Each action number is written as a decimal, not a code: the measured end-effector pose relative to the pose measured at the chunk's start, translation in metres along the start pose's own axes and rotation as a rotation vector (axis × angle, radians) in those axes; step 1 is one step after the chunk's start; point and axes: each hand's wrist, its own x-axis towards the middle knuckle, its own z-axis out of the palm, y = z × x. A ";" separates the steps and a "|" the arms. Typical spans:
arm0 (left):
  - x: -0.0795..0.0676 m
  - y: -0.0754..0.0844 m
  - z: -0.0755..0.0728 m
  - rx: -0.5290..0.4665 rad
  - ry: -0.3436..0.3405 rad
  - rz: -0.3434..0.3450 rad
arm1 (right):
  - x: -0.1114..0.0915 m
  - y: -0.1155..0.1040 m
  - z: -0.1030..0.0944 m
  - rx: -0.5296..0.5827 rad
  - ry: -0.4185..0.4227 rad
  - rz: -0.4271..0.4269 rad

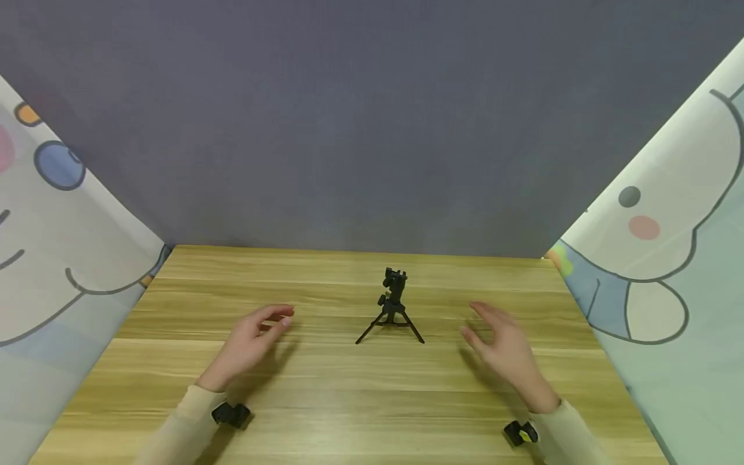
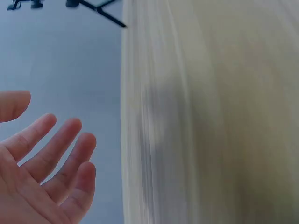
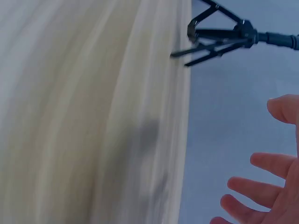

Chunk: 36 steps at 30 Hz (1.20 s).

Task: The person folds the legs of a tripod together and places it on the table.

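Note:
A small black tripod (image 1: 392,303) stands upright on the wooden table, its legs spread. To its left, my left hand (image 1: 250,342) hovers over the tabletop, fingers loosely bent and holding nothing. My right hand (image 1: 506,345) is on the other side, apart from the tripod, with thumb and fingers spread. In the left wrist view the left palm (image 2: 28,186) shows with relaxed fingers, and part of a tripod leg (image 2: 103,14) enters at the top. The right wrist view has the tripod's legs (image 3: 219,44) at upper right, above the right hand's fingers (image 3: 254,191).
The wood-grain table (image 1: 372,400) ends at a dark grey panel (image 1: 360,129) at the back. Light cloths with cartoon figures hang along the left side (image 1: 58,245) and right side (image 1: 657,303). Small black devices (image 1: 231,414) sit at both wrists.

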 end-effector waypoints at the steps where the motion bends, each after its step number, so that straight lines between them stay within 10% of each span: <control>1: 0.003 0.003 0.005 -0.029 -0.009 0.003 | 0.001 -0.003 0.002 0.021 -0.005 0.001; 17: 0.040 0.047 0.071 -0.244 -0.168 0.085 | 0.033 -0.054 0.018 0.278 -0.115 -0.020; 36: 0.064 0.074 0.112 -0.172 -0.144 0.137 | 0.077 -0.105 0.024 0.681 -0.037 -0.016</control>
